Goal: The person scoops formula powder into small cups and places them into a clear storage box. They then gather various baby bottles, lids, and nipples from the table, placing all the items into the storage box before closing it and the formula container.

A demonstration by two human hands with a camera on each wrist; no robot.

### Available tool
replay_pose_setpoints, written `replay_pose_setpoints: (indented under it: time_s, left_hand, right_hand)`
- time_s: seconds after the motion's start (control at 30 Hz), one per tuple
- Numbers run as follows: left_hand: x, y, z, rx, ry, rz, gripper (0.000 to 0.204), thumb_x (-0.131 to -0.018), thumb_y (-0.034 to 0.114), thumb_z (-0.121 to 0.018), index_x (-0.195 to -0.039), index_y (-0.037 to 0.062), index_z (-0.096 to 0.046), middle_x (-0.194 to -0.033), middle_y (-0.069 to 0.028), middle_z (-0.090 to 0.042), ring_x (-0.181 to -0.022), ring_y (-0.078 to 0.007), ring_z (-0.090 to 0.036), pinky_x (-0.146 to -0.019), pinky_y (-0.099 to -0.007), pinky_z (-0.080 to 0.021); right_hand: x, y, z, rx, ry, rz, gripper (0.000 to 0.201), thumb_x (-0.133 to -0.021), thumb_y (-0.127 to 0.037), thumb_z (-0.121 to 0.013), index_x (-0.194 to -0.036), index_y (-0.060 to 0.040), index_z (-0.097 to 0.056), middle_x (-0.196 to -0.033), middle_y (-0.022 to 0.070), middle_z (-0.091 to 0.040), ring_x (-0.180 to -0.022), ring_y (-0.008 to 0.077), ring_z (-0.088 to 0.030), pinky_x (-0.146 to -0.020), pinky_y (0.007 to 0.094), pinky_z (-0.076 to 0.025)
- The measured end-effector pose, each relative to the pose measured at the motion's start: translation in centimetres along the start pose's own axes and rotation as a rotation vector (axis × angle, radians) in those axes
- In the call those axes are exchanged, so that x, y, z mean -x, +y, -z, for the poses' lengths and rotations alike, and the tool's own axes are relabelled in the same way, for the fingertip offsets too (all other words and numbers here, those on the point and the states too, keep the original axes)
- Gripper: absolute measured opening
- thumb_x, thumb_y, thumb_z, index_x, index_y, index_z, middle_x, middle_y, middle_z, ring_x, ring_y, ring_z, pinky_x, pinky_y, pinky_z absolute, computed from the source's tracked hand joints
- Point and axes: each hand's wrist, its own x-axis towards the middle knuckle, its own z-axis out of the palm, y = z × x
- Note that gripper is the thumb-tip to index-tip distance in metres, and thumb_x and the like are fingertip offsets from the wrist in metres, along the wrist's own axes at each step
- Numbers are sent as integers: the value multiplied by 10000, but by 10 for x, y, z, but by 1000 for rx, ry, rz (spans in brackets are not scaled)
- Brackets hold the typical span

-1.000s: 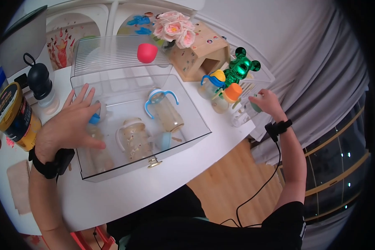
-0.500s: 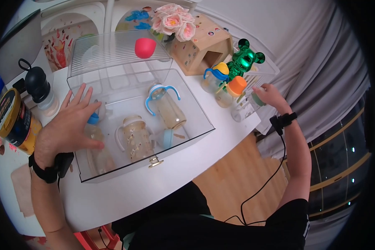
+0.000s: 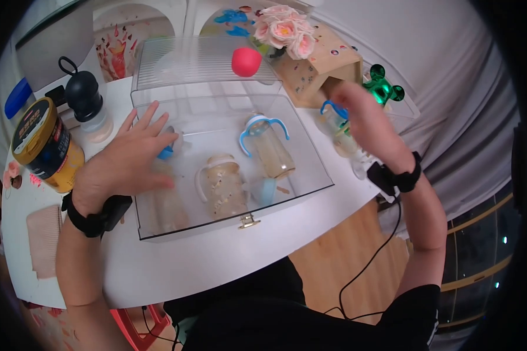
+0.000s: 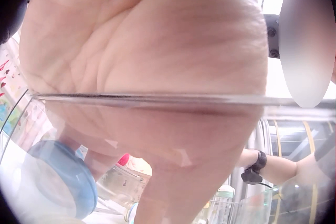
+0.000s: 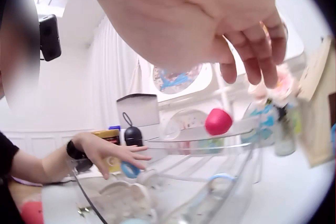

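My left hand [image 3: 132, 155] rests with spread fingers on the left rim of a clear storage box [image 3: 310, 191]. In the left wrist view its palm lies across the box edge. Inside the box are a blue-handled baby bottle [image 3: 270, 151], a speckled bottle with a white handle [image 3: 225, 190], a light-blue capped bottle [image 3: 267, 192] and a blue-topped bottle [image 3: 170, 210] partly under my left hand. My right hand [image 3: 366, 126] hovers over the bottles at the table's right side, hiding some. The right wrist view shows its fingers [image 5: 253, 71] loosely bent, holding nothing.
The box's ribbed lid [image 3: 187, 58] is raised at the back, with a red cup [image 3: 246, 62] overlapping it. A wooden house [image 3: 319, 64], pink flowers [image 3: 284, 29] and a green bear figure [image 3: 380, 90] stand behind. A black-topped bottle [image 3: 85, 99] and yellow tub [image 3: 47, 146] are left.
My right hand has come away from a green-capped bottle at the right table edge and moved left and up, now holding nothing. The left hand keeps its place on the box; the head view shifted.
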Motion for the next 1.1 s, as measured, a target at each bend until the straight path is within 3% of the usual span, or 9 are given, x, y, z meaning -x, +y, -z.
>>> replay_pose_setpoints:
  time_s: [0.1,0.17,0.23,0.37,0.57,0.67,0.87,0.97,1.1]
  left_hand:
    - [1,-2,0,-11,15,-13,872,-760,410,-925,-1477,43,-593,-1676,-262,-389,-1646,-408,-146,-1333,-571,-133]
    - [1,-1,0,-22,22,-16,871,-764,421,-923,-1478,45,-595,-1667,-258,-404,-1644,-406,-156,-1333,-573,-137]
    - [1,-1,-1,-35,25,-14,867,-770,429,-920,-1479,48,-597,-1662,-257,-414,-1641,-404,-165,-1334,-574,-136]
    - [2,0,0,-48,33,-22,864,-779,447,-911,-1476,42,-597,-1645,-251,-439,-1635,-407,-185,-1334,-574,-142]
    - [1,-4,-6,-76,43,-39,850,-797,475,-887,-1464,33,-602,-1615,-249,-475,-1626,-425,-205,-1331,-572,-152]
    - [0,-3,-5,-93,36,-30,849,-799,478,-883,-1464,32,-602,-1611,-252,-480,-1623,-428,-211,-1330,-571,-155]
    - [1,-2,-3,-77,30,-27,880,-797,463,-890,-1490,23,-572,-1615,-265,-471,-1621,-428,-219,-1330,-572,-158]
    - [2,-2,-2,-68,48,-19,909,-805,437,-892,-1525,19,-527,-1618,-271,-464,-1616,-424,-236,-1333,-561,-159]
    - [0,-6,-4,40,165,-13,915,-842,369,-880,-1574,10,-463,-1621,-268,-462,-1588,-387,-331,-1327,-520,-210]
  right_hand:
    - [-23,-42,-34,-118,-262,-55,419,-845,170,-511,-1213,35,-661,-1156,269,-705,-1111,431,-690,-960,455,-572]
    - [-37,-48,-52,34,-386,37,343,-894,65,-578,-1226,48,-660,-1194,264,-707,-1143,426,-688,-960,461,-568]
    - [-52,-46,-73,171,-489,17,317,-920,-72,-636,-1208,55,-679,-1182,263,-722,-1129,418,-701,-950,467,-571]
    - [-84,-45,-98,344,-721,-109,466,-941,-361,-717,-1156,53,-724,-1128,251,-756,-1078,391,-736,-922,464,-585]
    - [-95,-57,-108,384,-786,-170,671,-850,-530,-808,-1156,62,-733,-1056,226,-778,-1032,358,-762,-906,441,-601]
    - [-92,-48,-115,337,-755,-166,697,-766,-540,-857,-1090,69,-751,-1007,229,-778,-980,363,-766,-866,442,-605]
    - [-89,-61,-101,221,-934,-219,749,-692,-464,-922,-1160,82,-713,-1071,258,-750,-1035,374,-741,-892,433,-583]
    - [-89,-66,-88,224,-870,-204,790,-683,-434,-928,-1240,72,-685,-1104,255,-747,-1049,380,-735,-904,417,-580]
    - [-82,-85,-47,104,-551,-109,825,-692,-369,-952,-1303,70,-613,-1136,224,-729,-1061,338,-726,-928,398,-571]
